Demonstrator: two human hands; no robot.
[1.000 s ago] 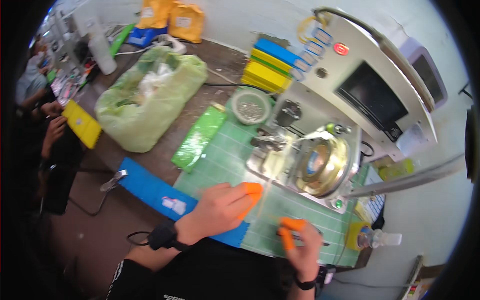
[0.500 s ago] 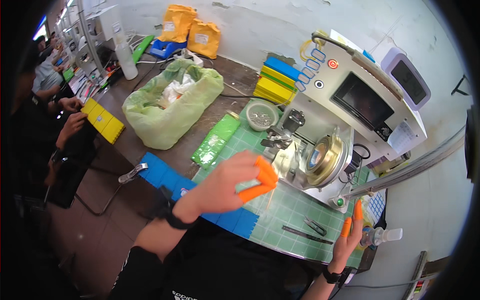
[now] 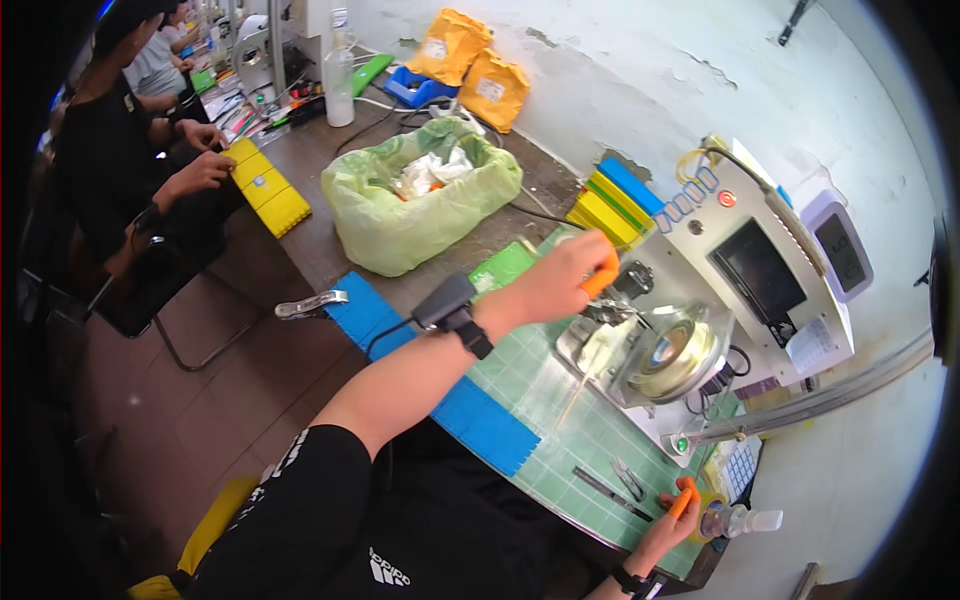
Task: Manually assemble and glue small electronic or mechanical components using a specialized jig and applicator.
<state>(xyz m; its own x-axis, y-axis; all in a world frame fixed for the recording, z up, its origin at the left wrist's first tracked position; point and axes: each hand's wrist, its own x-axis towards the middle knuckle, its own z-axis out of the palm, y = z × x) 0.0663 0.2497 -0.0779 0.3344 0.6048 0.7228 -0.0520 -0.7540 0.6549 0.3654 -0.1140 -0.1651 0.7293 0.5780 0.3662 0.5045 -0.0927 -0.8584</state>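
My left hand reaches over the far part of the green cutting mat, beside the machine's small black motor. Its orange-covered fingers bend down and close together; whatever is between them is hidden. Behind it lies a green packet, partly covered. The machine carries a round brass-coloured disc behind a clear cover. Low at the right edge of the mat is my right hand, its orange-covered fingertips close together near a clear bottle. I cannot make out anything in that pinch.
Tweezers-like snips and a dark flat strip lie on the green mat. A blue strip edges the table. A lined waste bin stands farther left. A co-worker's hands hold a yellow strip.
My left hand has moved away from me and to the right, toward the motor, now covering the bowl of metal bits. My right hand's fingers have drawn together. The view has shifted.
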